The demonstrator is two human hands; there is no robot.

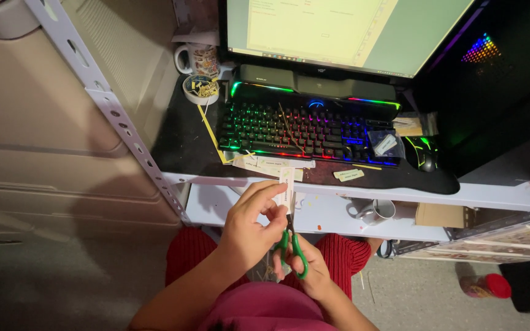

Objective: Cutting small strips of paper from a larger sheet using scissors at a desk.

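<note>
Dim room, black table (179,147) with one lit keyboard (305,125), one monitor (338,30), one mouse (423,153). Below its edge, left hand (249,230) pinching one narrow paper strip (287,187), long axis upright. Right hand (311,270) just beneath, closed around green scissors (294,245), blades pointing up along the strip. About four cut slips (274,164) before the keyboard; two mugs.
</note>
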